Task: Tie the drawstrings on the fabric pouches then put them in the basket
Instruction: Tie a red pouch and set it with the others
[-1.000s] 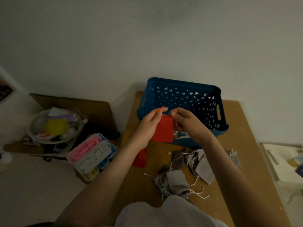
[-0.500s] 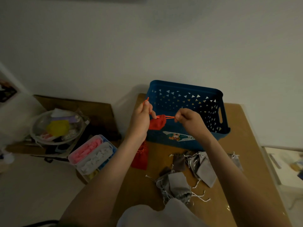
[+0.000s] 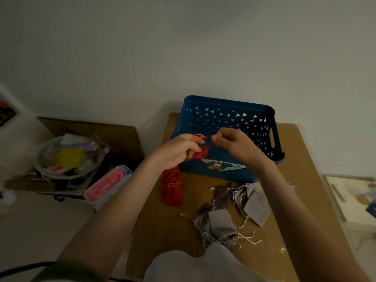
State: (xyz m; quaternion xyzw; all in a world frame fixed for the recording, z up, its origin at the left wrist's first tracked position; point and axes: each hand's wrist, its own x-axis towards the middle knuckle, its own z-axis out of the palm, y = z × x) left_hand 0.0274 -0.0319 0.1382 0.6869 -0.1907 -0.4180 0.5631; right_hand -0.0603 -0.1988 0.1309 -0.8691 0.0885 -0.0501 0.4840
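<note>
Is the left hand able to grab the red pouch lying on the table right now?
Probably not yet. The left hand grips the held pouch while the right hand pinches its cord. The table pouch lies uncovered just below the left wrist, so the way looks free once it lets go.

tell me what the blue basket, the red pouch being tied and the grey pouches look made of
Blue basket: moulded plastic, likely; rigid smooth walls with triangular holes.
Red pouch: soft matte fabric; it crumples where gripped.
Its orange drawstring: thin limp cord, fibre unclear.
Grey pouches: matte cloth, perhaps cotton; limp folds, white strings.
</note>
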